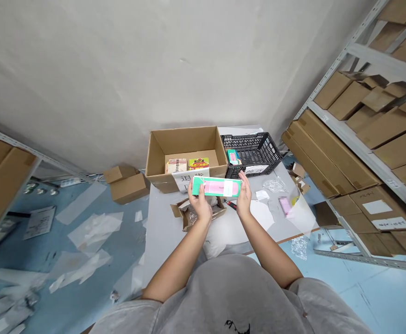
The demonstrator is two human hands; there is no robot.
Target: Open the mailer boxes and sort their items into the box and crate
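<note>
A flat green and pink product box (217, 187) is held level above the white table (161, 232). My left hand (199, 205) grips its left end, fingers curled round it. My right hand (244, 195) clasps its right end. Right under the held box lies a small opened brown carton (185, 215) with clear wrap inside it. A red and black pen (231, 204) lies on the table between my hands.
At the table's back stand a large open cardboard box (185, 148) with small packs inside and a black plastic basket (255, 148). Plastic wrap (275, 185) lies to the right. Shelves of brown cartons (363, 139) stand right. Paper litter (91, 232) covers the blue floor at left.
</note>
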